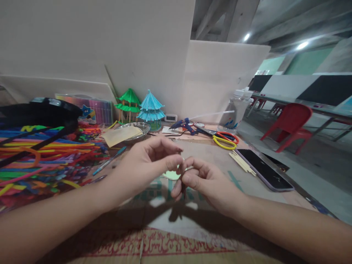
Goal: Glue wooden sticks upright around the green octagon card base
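Observation:
My right hand (209, 181) is closed, thumb and fingers pinching a thin dark brown strip (184, 192) that hangs below the fingertips. The strip's exact kind is blurred. My left hand (156, 157) meets it from above, its thumb tip against the strip's upper part and its index finger arched over; the other fingers are hidden. Both hands are raised over the middle of the table, casting a shadow (176, 211). Partly covered behind the fingertips lies a pale green disc (171, 175).
Colourful pipe cleaners (41, 157) are heaped at left, near a blue pen (109, 160). Behind stand green (128, 104) and blue (150, 106) miniature pavilions, a metal plate (145, 127), and a glue gun (183, 125). Scissors (224, 141), pale sticks (242, 164), and a phone (264, 168) lie right.

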`<state>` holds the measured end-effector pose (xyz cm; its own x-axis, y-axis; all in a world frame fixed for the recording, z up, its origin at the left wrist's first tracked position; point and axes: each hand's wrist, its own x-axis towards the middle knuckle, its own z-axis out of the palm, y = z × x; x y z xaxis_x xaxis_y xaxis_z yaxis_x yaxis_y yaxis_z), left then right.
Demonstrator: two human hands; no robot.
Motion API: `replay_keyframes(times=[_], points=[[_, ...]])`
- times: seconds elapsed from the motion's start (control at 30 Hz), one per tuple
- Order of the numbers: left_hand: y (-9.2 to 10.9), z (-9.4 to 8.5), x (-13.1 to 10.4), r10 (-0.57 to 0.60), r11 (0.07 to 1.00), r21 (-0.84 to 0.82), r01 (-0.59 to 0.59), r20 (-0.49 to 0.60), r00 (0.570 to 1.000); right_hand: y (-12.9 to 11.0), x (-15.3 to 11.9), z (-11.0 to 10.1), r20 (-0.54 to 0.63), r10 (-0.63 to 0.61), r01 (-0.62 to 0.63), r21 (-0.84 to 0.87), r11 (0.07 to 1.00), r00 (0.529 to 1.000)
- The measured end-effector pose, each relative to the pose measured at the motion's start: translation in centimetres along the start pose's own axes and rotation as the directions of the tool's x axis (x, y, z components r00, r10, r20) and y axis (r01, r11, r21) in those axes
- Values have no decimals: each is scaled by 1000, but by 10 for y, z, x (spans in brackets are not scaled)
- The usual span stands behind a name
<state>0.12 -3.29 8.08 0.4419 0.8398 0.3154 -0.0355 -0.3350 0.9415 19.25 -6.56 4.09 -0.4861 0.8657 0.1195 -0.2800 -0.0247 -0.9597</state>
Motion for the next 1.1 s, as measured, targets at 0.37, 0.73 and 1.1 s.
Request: replay_keyframes(times=[0.37,0.73,1.1], points=[[-16,-6,13,-128,985,-121,127,-3,992,-20,-9,12,0,-151,150,-81,985,989],[-16,4,4,-126,992,-9,127,78,989,-20,-3,2,-110,-133,119,-128,985,985],[-3,-6,0,264,818,451,-358,259,929,-17,-5,3,-75,-160,159,-16,987,984]])
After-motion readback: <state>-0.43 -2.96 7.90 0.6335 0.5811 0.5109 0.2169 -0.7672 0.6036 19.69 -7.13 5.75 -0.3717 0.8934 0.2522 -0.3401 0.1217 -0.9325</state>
